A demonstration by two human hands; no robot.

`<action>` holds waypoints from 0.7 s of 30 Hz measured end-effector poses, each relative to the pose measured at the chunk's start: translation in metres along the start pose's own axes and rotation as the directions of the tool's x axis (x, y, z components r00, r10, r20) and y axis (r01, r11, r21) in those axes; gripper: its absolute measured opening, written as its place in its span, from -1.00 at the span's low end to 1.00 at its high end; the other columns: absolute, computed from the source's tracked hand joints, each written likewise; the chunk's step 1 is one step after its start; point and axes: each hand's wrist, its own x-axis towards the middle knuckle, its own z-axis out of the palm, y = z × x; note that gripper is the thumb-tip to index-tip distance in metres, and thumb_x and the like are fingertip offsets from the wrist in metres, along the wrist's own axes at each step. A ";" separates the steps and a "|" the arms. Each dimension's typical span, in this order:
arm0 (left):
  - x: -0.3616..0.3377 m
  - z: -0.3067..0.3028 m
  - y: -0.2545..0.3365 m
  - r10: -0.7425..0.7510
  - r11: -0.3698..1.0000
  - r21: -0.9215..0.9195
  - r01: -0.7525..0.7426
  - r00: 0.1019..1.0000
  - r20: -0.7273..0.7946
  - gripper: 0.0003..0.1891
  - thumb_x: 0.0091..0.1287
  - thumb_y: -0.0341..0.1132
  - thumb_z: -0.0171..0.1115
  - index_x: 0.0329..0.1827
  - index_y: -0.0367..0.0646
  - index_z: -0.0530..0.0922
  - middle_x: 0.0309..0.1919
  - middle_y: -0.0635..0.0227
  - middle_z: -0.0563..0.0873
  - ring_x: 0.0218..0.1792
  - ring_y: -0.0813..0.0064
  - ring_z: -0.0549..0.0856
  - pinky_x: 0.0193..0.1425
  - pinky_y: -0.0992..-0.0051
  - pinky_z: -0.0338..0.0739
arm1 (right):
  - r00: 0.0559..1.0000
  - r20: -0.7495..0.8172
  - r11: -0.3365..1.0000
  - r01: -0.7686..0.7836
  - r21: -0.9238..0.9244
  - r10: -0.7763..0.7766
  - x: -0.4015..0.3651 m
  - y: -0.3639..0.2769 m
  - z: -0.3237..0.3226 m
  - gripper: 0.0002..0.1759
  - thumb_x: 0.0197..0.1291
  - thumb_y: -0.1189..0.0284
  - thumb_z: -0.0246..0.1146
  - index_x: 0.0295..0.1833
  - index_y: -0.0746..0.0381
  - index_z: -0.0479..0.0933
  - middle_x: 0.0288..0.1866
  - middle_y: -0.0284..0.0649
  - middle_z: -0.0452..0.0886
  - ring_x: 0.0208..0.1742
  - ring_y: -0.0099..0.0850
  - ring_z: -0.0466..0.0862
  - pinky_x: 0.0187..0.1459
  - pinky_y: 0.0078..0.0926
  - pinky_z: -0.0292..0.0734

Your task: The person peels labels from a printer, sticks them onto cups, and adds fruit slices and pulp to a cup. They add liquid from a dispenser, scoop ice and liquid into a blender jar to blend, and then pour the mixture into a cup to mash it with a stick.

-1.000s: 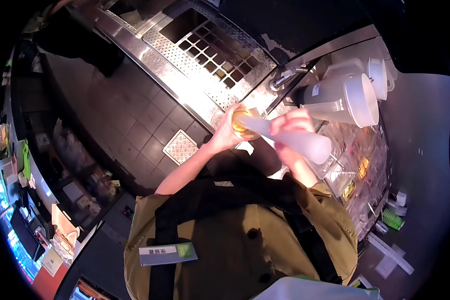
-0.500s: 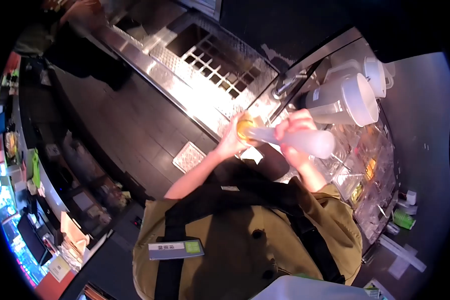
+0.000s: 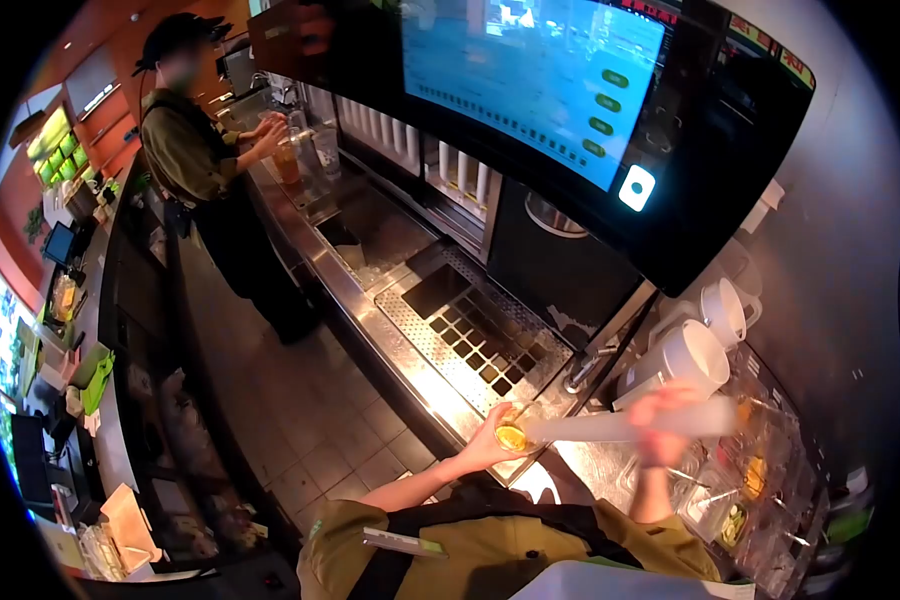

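My left hand (image 3: pixel 484 447) is wrapped round a clear cup (image 3: pixel 518 414) with yellow contents, possibly citrus pieces, low inside it. A long whitish muddler (image 3: pixel 595 428) reaches sideways from the cup's mouth, its narrower end at or in the cup. My right hand (image 3: pixel 662 425) grips the muddler toward its thick outer end; both are smeared by motion. The cup is held near the counter's front edge, beside the perforated metal drain tray (image 3: pixel 410 310).
White pitchers (image 3: pixel 690 360) and clear bins of ingredients (image 3: pixel 740 500) stand on the right. A large screen (image 3: pixel 530 80) hangs above the counter. At the far left of the counter a co-worker (image 3: pixel 190 150) has both hands near a drink cup (image 3: pixel 286 165).
My view has tilted up, bringing the screen and co-worker into sight. The cup and muddler stay in my hands; the muddler now lies more level and my right hand is blurred.
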 end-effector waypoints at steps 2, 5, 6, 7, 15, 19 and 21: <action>0.006 -0.022 0.018 -0.169 0.978 -0.138 0.157 0.983 -0.078 0.05 -0.19 -0.21 0.50 0.30 -0.20 -0.06 0.12 0.05 0.32 0.12 0.24 0.40 0.19 0.37 0.32 | 0.951 0.207 0.969 0.206 0.135 -0.231 0.030 -0.039 -0.013 -0.54 -0.12 0.39 0.18 -0.08 0.30 0.23 -0.03 -0.17 0.19 -0.38 -0.46 0.46 -0.49 -0.57 0.39; 0.023 -0.064 0.004 -0.174 0.983 -0.108 0.152 0.952 -0.251 0.16 -0.21 -0.17 0.51 0.33 -0.14 -0.22 0.13 -0.07 0.26 0.18 0.14 0.32 0.19 0.23 0.32 | 0.963 0.191 0.944 0.232 -0.234 -0.189 0.001 0.022 -0.023 -0.66 -0.09 0.37 0.13 -0.19 0.29 0.27 -0.26 -0.16 0.33 -0.45 -0.38 0.52 -0.44 -0.47 0.44; 0.034 -0.077 0.002 -0.108 0.990 -0.115 0.077 0.949 -0.296 0.18 -0.23 -0.17 0.51 0.33 -0.13 -0.24 0.10 -0.08 0.27 0.19 0.12 0.29 0.23 0.22 0.27 | 0.745 0.558 0.532 0.660 -0.531 -0.366 0.008 0.035 -0.018 -0.69 -0.03 0.30 0.10 -0.21 0.28 0.36 -0.21 -0.11 0.38 -0.39 -0.29 0.53 -0.36 -0.38 0.46; 0.049 -0.090 0.005 0.002 1.000 0.028 0.008 0.943 -0.333 0.17 -0.25 -0.21 0.52 0.33 -0.15 -0.21 0.11 -0.05 0.26 0.19 0.10 0.29 0.27 0.20 0.21 | 0.614 0.776 0.731 0.596 -0.333 -0.147 0.007 0.057 -0.021 -0.68 -0.07 0.27 0.12 -0.23 0.26 0.42 -0.16 -0.09 0.41 -0.26 -0.22 0.53 -0.29 -0.36 0.46; 0.174 -0.113 0.022 0.158 0.979 0.161 -0.123 0.962 -0.225 0.15 -0.29 -0.25 0.55 0.32 -0.10 -0.14 0.07 -0.10 0.37 0.09 0.15 0.43 0.15 0.28 0.35 | 0.420 0.592 0.216 0.660 -0.719 0.688 -0.112 0.198 -0.088 -0.36 -0.21 0.44 0.17 0.14 0.21 0.29 0.00 -0.11 0.37 0.01 -0.20 0.38 0.06 -0.15 0.26; 0.209 -0.105 0.072 0.187 0.969 0.199 -0.146 0.961 -0.206 0.09 -0.26 -0.30 0.51 0.30 -0.26 -0.08 0.04 0.02 0.40 0.05 0.19 0.44 0.15 0.30 0.35 | 0.547 0.486 0.206 0.493 -0.845 0.682 0.001 0.087 0.022 -0.40 -0.20 0.47 0.24 0.08 0.30 0.33 0.17 -0.06 0.32 0.17 -0.21 0.34 0.11 -0.18 0.28; 0.245 -0.100 0.062 0.302 0.940 0.221 -0.258 0.933 -0.196 0.19 -0.38 -0.08 0.53 0.34 0.07 -0.11 0.05 0.11 0.47 0.06 0.05 0.45 0.19 0.19 0.25 | 0.646 0.756 0.196 0.732 -0.653 0.107 0.059 0.049 0.063 -0.47 -0.22 0.48 0.24 0.00 0.32 0.37 0.13 -0.03 0.37 0.19 -0.16 0.32 0.09 -0.19 0.31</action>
